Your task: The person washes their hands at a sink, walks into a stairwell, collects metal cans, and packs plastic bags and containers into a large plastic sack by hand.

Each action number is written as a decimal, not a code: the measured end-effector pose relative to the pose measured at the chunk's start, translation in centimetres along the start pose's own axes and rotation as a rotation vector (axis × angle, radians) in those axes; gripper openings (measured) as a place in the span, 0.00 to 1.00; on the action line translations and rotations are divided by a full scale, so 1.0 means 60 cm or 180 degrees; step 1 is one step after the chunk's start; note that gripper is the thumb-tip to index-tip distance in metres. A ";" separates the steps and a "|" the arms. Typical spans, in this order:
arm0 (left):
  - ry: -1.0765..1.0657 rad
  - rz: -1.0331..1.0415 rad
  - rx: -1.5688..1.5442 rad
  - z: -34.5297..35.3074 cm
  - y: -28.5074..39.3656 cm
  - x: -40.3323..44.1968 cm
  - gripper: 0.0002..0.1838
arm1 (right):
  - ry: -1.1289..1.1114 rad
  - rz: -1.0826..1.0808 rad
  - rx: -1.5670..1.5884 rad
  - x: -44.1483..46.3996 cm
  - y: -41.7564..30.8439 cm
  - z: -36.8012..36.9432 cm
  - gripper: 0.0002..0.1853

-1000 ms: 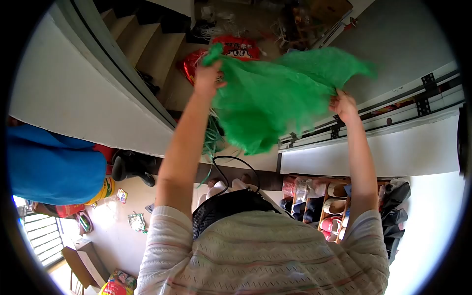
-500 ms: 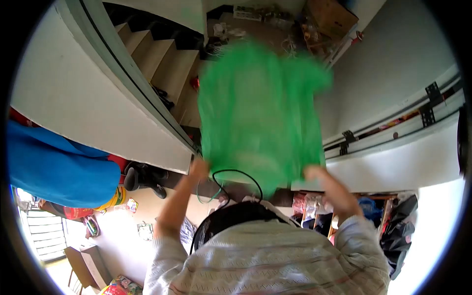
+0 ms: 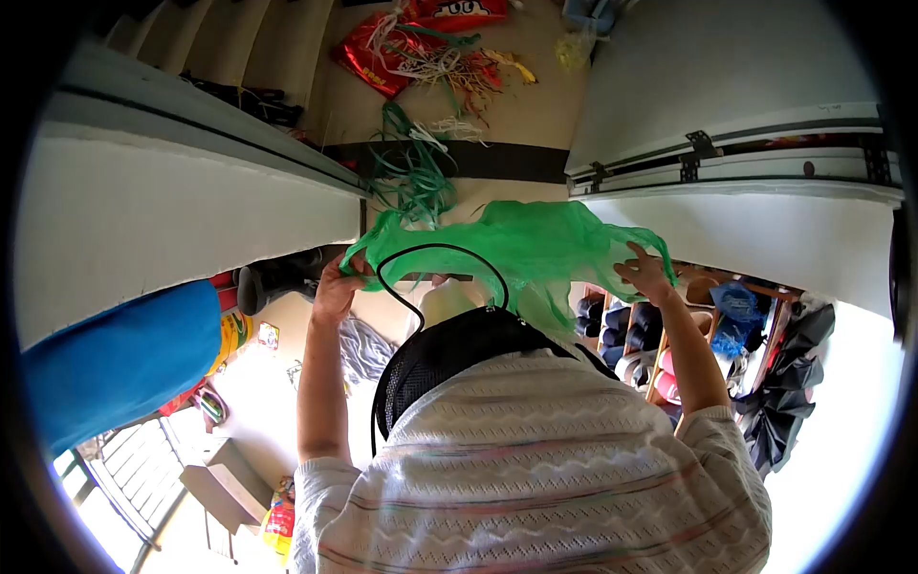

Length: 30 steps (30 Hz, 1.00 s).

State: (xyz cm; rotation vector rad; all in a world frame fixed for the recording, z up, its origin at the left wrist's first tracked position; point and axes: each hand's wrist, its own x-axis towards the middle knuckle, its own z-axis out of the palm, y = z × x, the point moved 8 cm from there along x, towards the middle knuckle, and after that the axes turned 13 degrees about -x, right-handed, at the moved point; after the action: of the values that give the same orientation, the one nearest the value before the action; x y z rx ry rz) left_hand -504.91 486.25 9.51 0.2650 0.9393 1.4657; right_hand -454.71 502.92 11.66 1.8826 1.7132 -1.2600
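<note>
A thin green plastic bag (image 3: 535, 234) stretches between my two hands, low in front of my body. My left hand (image 3: 337, 287) is closed on its left edge. At the bag's right edge is my right hand (image 3: 647, 273), with its fingers bent around the plastic. The bag's lower part hangs down and looks see-through. A black cord (image 3: 435, 246) loops up in front of it from the black mesh item (image 3: 459, 354) at my chest. Just beyond the bag, tangled green strapping (image 3: 416, 177) lies on the floor.
White walls (image 3: 191, 225) flank the doorway on the left and right. Stairs (image 3: 215, 43) rise at the upper left. Red shiny packaging (image 3: 373, 57) and loose straps lie on the floor ahead. A shoe rack (image 3: 660, 378) stands at the right, and a blue cover (image 3: 124, 359) is at the left.
The bag has dropped from a raised, billowed spread to a low, gathered band between my hands. My hands have moved apart, and the view has tilted, showing the strapping on the floor.
</note>
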 end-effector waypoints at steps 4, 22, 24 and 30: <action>-0.0234 -0.0824 0.0701 0.027 0.007 -0.023 0.18 | 0.2086 -0.0979 -0.1782 0.015 0.026 -0.012 0.43; -0.0122 -0.0183 -0.0178 0.140 0.158 0.205 0.08 | 0.0895 0.0521 -0.1844 0.080 -0.034 -0.090 0.37; 0.0053 -0.0124 -0.0068 0.152 0.176 0.252 0.08 | 0.0715 0.0244 -0.2252 0.143 -0.046 -0.102 0.39; 0.0566 -0.0185 0.0147 0.178 0.240 0.471 0.08 | 0.0187 0.0438 -0.1851 0.351 -0.145 -0.262 0.39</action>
State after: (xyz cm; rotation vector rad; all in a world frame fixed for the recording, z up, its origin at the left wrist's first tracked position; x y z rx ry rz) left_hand -512.71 518.24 15.42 0.1414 1.1162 1.4322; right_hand -458.47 530.05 7.59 1.6529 1.7026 -0.5692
